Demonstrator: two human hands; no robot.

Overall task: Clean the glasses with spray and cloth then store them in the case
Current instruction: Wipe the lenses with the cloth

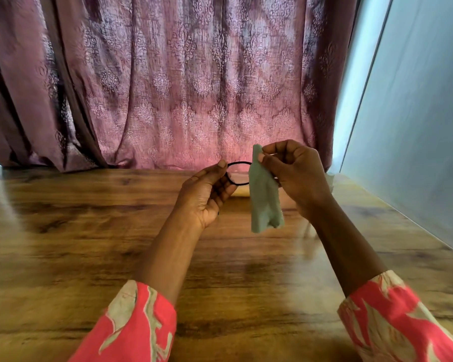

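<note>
1. The black-framed glasses [238, 173] are held in the air above the wooden table [89, 231], at its far side near the patterned curtain [168, 87]; only one lens ring shows, the other is covered by the cloth.
2. Risk: the left hand's hold looks to be on the frame's edge alone, so hard rubbing could twist the frame or pull it free to drop on the table.
3. Risk: the pale green cloth [264, 199] hangs loose and could slip from the pinch.
4. The left hand [207, 194], palm up, grips the frame's left side with thumb and curled fingers.
5. The right hand [293, 176], fingers clenched, pinches the cloth over the right lens.
</note>
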